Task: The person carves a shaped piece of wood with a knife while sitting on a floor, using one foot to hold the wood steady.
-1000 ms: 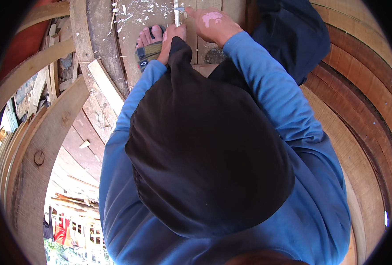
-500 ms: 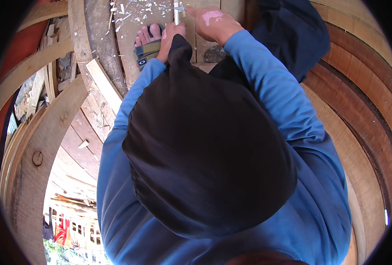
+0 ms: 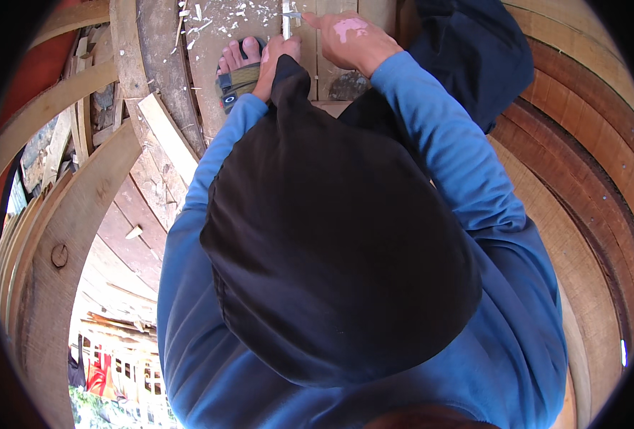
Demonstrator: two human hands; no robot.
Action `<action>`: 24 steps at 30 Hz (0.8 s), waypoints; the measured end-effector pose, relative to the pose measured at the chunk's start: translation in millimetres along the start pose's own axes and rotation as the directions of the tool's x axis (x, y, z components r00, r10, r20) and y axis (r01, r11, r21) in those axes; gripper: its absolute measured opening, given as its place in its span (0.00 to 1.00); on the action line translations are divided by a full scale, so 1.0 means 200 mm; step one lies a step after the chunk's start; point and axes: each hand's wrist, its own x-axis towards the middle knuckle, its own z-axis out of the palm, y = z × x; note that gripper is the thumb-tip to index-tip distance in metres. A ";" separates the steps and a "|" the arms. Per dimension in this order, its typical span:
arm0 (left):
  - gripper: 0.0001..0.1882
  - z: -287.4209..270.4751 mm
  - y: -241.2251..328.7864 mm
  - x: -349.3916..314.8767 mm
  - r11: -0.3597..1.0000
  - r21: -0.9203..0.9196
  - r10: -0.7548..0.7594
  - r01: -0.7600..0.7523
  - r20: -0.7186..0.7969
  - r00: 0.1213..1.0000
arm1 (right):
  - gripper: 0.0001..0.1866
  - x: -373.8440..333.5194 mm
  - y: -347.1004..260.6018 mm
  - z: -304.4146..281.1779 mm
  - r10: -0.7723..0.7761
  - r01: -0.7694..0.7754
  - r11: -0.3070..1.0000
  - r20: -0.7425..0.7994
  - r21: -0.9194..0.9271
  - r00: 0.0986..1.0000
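Observation:
At the top of the view, my left hand point(image 3: 281, 51) is closed around a slim pale wooden stick point(image 3: 286, 26), which points away from me. Just right of it, my right hand point(image 3: 353, 41) is closed on a knife, its handle hidden within the fingers. The small grey blade point(image 3: 293, 15) lies across the stick, seemingly touching it. White wood shavings point(image 3: 220, 20) are scattered over the boards beyond my sandalled foot point(image 3: 241, 68).
Curved wooden planks point(image 3: 581, 150) rise along the right side. A broad curved rib point(image 3: 63, 250) stands at the left, near a loose offcut point(image 3: 167, 132). Black cloth point(image 3: 345, 229) hides the middle of the view.
My right hand has shifted slightly right and toward me, and the blade has moved a little along the stick. My left hand stays nearly still.

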 end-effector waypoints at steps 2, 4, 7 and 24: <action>0.28 -0.01 -0.01 0.01 1.000 -0.002 0.008 -0.008 -0.004 1.000 | 0.33 0.02 0.03 0.06 -0.025 0.026 1.000 -0.080 0.016 0.997; 0.28 -0.03 0.03 -0.02 1.000 0.025 -0.005 0.005 0.004 1.000 | 0.33 0.02 0.00 0.06 -0.010 0.011 1.000 -0.095 0.015 0.995; 0.28 -0.05 0.07 -0.05 0.999 0.040 -0.023 0.022 0.031 0.999 | 0.17 0.06 0.03 0.04 0.023 -0.022 0.997 -0.024 0.069 0.999; 0.25 -0.04 0.04 -0.05 0.996 0.081 0.036 -0.032 -0.040 0.999 | 0.18 0.04 -0.01 0.03 0.033 -0.037 0.993 0.031 0.113 0.999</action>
